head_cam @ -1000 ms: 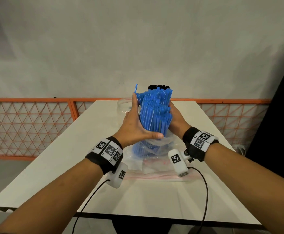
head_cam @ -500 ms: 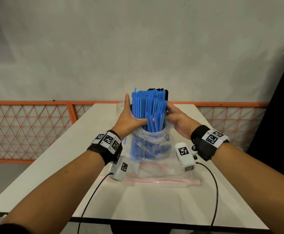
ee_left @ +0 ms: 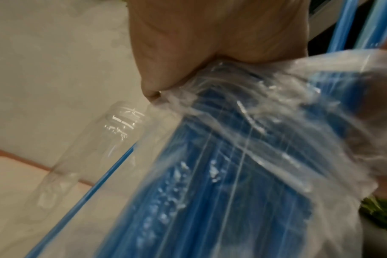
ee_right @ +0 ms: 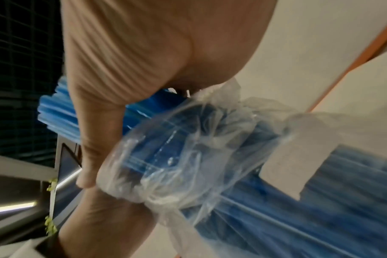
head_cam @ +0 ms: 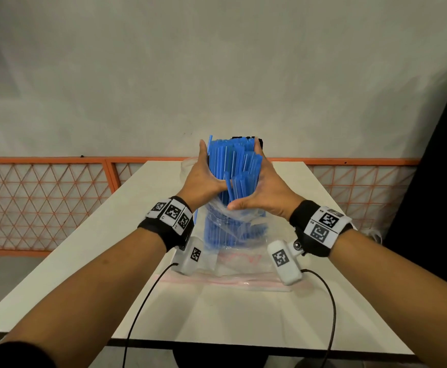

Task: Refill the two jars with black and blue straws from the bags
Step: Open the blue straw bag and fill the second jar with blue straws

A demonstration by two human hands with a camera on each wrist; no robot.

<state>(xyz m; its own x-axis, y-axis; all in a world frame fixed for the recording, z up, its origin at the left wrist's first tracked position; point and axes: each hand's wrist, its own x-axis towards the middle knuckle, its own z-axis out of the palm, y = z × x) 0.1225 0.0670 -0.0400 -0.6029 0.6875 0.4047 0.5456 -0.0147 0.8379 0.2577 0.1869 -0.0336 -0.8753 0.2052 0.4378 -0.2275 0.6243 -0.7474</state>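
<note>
A thick bundle of blue straws (head_cam: pixel 239 166) stands upright on the white table (head_cam: pixel 217 314), its lower half inside a crumpled clear bag (head_cam: pixel 233 229). My left hand (head_cam: pixel 203 179) clasps the bundle's left side, fingers up along it and thumb across the front. From the other side my right hand (head_cam: pixel 265 189) clasps it, with the thumb low on the front near the bag's mouth. Black straw tips (head_cam: pixel 243 138) show just behind the bundle. An empty clear jar (ee_left: pixel 113 132) stands to the left, also visible behind my left hand (head_cam: pixel 186 168). The wrist views show bag plastic (ee_right: pixel 188 148) bunched under my palms.
A flat clear zip bag (head_cam: pixel 230 280) with a pink strip lies on the table in front of the bundle. One loose blue straw (ee_left: pixel 95 188) leans outside the bag on the left. An orange mesh railing (head_cam: pixel 44 197) runs behind the table.
My right hand has come in from the bag's rim and now clasps the straw bundle. The left hand has slid higher along the bundle. The straws stand more gathered and upright.
</note>
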